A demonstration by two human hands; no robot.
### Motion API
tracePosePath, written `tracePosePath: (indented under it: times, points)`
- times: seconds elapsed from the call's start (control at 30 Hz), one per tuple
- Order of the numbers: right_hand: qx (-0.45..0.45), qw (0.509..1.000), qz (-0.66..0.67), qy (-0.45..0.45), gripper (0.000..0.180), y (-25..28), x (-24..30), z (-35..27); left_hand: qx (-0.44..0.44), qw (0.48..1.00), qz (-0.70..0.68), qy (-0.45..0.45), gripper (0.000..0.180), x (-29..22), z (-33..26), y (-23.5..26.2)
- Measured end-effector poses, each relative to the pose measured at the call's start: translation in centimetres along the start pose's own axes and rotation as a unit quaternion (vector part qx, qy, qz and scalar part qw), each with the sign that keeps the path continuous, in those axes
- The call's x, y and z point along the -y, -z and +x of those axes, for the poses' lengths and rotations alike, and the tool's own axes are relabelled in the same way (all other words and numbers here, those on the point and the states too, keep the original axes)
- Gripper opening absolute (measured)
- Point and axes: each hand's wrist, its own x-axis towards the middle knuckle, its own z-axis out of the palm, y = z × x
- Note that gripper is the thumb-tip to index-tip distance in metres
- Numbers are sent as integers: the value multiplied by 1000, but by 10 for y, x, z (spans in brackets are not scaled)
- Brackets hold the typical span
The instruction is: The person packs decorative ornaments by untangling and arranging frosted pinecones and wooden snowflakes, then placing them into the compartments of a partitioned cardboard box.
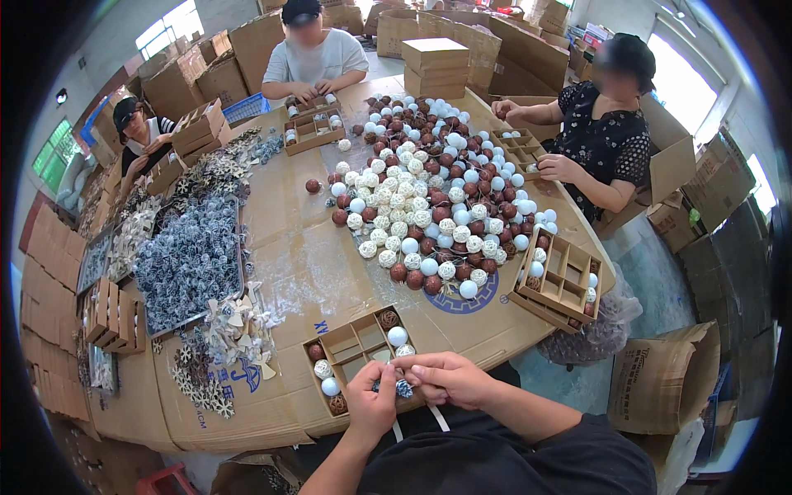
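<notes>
Close in front of me, a divided cardboard box (334, 337) lies on the table. Brown, white and woven balls fill its left column, and similar balls sit along its right side. Over its near right part my left hand (371, 403) and my right hand (450, 381) meet, fingers pinched together. Between them hang small frosted pine cones (403, 388); one shows below my right fingers, another partly by my left fingers. Whatever joins the cones is too small to make out. A large pile of brown, white and woven balls (396, 198) spreads beyond the box.
To the left, a tray of frosted pine cones (186, 256) lies beside wooden snowflakes (198, 379) and pale cutouts (239, 326). Stacked divided boxes (557, 280) stand at the right edge. Three people work around the table, two with divided boxes. An open carton (664, 379) stands right.
</notes>
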Motion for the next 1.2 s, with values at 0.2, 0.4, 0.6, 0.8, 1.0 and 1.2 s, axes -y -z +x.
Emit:
tracePosePath:
  times: [0.2, 0.4, 0.6, 0.8, 1.0, 1.2]
  points:
    - [-95, 985, 142, -10, 33, -7, -9, 11, 20, 975, 174, -139, 13, -9, 10, 6]
    - [-203, 976, 66, 30, 12, -16, -10, 12, 87, 955, 229, -165, 14, -15, 15, 8]
    - [-174, 980, 1, 94, 13, -22, -7, 3, 177, 981, 67, -35, 29, -26, 7, 8]
    - [5, 997, -15, 72, 13, -13, 5, -5, 336, 893, -251, 164, 25, -29, 9, 27]
    - [152, 957, -215, 123, 9, -24, 26, -13, 438, 795, -341, 245, 19, -28, 14, 40]
    - [130, 838, -494, 192, 12, -29, 43, -12, 402, 763, -408, 301, 29, -28, 11, 39]
